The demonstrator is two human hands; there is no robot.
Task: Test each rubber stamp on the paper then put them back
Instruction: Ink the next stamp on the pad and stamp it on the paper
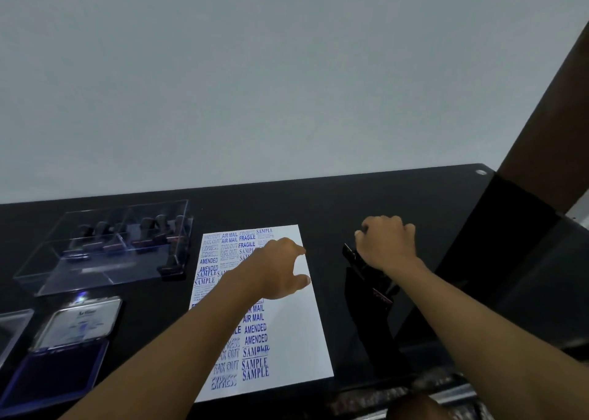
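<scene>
My left hand [277, 269] lies spread on the paper [314, 333]; my right hand [387, 244], curled around a dark stamp [350, 255], sits just right of the sheet, nearer its bare margin.

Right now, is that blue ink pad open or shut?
Open. The ink pad shows its dark blue inking surface, and its metal lid is swung back behind it, label side showing.
</scene>
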